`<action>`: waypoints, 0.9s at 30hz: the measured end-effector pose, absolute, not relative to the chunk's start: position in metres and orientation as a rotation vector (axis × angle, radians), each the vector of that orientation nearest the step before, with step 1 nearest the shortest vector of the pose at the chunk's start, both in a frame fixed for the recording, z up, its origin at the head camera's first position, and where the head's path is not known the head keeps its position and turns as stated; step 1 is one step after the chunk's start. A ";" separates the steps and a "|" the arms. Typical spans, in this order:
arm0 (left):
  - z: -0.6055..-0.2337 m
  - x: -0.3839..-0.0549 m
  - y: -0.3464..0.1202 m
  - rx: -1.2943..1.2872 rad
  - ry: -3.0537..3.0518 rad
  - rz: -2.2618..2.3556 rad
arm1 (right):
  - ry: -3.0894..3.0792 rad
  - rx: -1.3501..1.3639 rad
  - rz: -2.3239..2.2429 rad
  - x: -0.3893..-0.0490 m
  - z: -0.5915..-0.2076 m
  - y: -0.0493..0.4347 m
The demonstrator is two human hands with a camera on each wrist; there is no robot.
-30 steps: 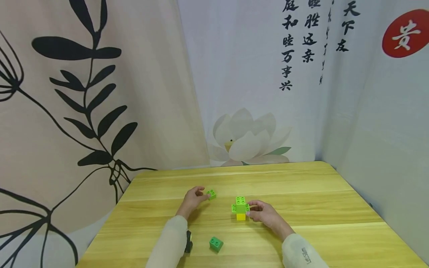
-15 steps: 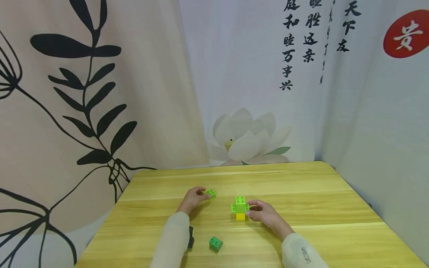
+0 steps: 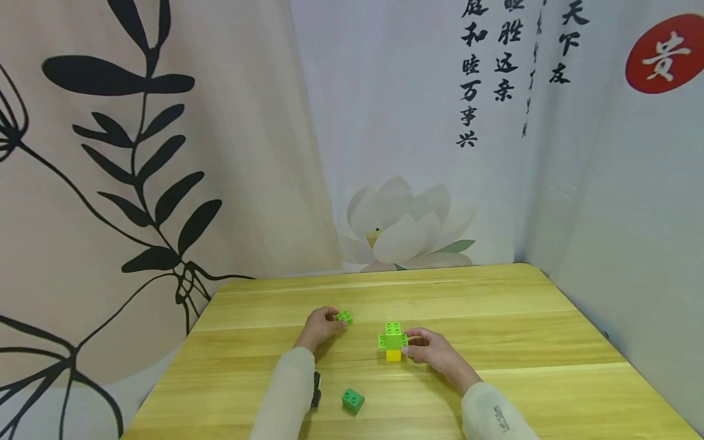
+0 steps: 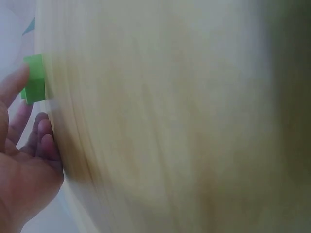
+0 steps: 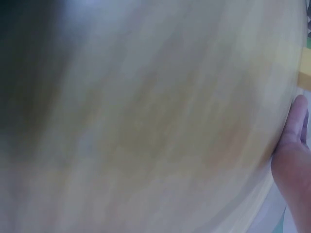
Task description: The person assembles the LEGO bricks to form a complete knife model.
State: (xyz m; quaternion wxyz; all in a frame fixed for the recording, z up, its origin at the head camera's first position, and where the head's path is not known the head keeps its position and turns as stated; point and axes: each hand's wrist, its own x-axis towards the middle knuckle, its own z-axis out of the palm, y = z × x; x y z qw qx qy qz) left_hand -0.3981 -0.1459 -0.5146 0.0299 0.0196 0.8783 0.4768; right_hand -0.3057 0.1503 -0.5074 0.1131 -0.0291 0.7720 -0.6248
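Note:
On the far middle of the table, my left hand [image 3: 319, 327] pinches a light green toy brick [image 3: 344, 317] between thumb and finger. The left wrist view also has this brick [image 4: 35, 80], low at the tabletop. To its right stands a small stack of building bricks [image 3: 393, 336], light green above with a stud-topped piece on each side, and a yellow brick [image 3: 393, 355] at the bottom. My right hand [image 3: 434, 351] grips the stack's right side piece with thumb and fingers. Only the yellow brick's edge [image 5: 305, 65] shows clearly in the right wrist view.
A darker green brick [image 3: 352, 401] lies nearer the front of the wooden table [image 3: 522, 318]. A black object [image 3: 316, 390] shows beside the left sleeve, partly covered by it. Printed curtains hang behind the table's far edge.
The left forearm has shifted slightly right, while both hands keep their places at the brick and the stack. The head view has moved a little.

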 end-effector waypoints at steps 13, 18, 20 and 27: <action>-0.510 -0.393 -0.147 0.108 2.779 1.411 | 2.251 -0.117 -1.837 -0.305 -0.507 0.151; -0.509 -0.394 -0.150 0.108 2.748 1.440 | 2.255 -0.131 -1.826 -0.305 -0.506 0.151; -0.506 -0.392 -0.150 0.132 2.723 1.452 | 2.254 -0.124 -1.823 -0.305 -0.507 0.151; -0.485 -0.379 -0.142 0.328 2.638 1.482 | 2.244 -0.132 -1.825 -0.306 -0.505 0.151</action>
